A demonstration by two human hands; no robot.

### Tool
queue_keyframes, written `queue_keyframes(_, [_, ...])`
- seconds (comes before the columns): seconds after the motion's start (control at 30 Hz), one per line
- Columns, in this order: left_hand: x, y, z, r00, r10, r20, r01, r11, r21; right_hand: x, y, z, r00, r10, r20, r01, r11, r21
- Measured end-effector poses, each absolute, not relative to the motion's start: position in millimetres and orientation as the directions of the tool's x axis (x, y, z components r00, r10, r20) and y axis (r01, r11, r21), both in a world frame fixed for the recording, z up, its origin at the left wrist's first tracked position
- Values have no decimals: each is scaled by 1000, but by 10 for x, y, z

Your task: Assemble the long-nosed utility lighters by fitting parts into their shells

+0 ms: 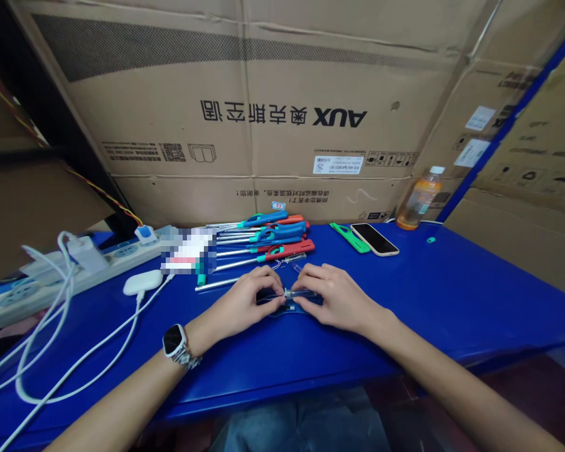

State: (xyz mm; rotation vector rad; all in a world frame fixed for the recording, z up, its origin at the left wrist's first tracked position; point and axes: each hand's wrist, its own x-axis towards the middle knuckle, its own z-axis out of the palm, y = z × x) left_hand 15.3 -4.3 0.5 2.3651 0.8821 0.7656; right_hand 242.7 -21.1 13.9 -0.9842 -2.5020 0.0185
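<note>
- Grip at both hands is narrow: my right hand (332, 292) pinches a clear tube (306, 293), while my left hand (258, 295) closes its fingertips at the tube's whitish end; whether that one truly holds or only steadies, I cannot tell from here.
- Cardboard (282, 81) stands as a wall behind everything, well apart from my fingers.
- Blue table (452, 295) carries the work; I judge it best to rest the wrists low over it, so the fingers alone make the fine adjustments.
- Power strip (125, 251) lies at far left with white cables (117, 345) looping near my left forearm; I would keep that elbow from dragging them.
- Long-nosed lighters (287, 250) lie side by side just beyond the left hand, so any reach forward wants care.
- Orange-filled bottle (417, 201) and phone (375, 240) sit off to the right, with a green handle (351, 237) beside the phone.
- Blue shell (297, 310) lies on the table under my fingertips, partly hidden by them.
- Clear tube, the smallest piece, is between the two hands, just above the shell; I would pinch lightly, hold it level, and guide with the left fingertips rather than force it.
</note>
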Motion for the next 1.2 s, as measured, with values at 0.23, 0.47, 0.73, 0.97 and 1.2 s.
queue_keyframes(0.23, [148, -39, 9, 647, 696, 311, 401, -658, 637, 2441, -206, 122, -655, 638, 406, 635, 755, -163])
queue_keyframes(0.47, [136, -36, 9, 667, 684, 295, 394, -660, 640, 2445, -202, 108, -667, 626, 403, 630, 763, -143])
queue_keyframes(0.73, [108, -28, -8, 677, 670, 304, 419, -691, 589, 2451, -207, 112, -666, 634, 394, 635, 759, -147])
queue_keyframes(0.97, [81, -43, 7, 675, 698, 240, 503, -673, 543, 2494, -219, 115, -652, 667, 361, 663, 732, -155])
queue_keyframes(1.2, [95, -47, 15, 672, 708, 217, 536, -667, 518, 2513, -258, 95, -637, 700, 324, 681, 707, -188])
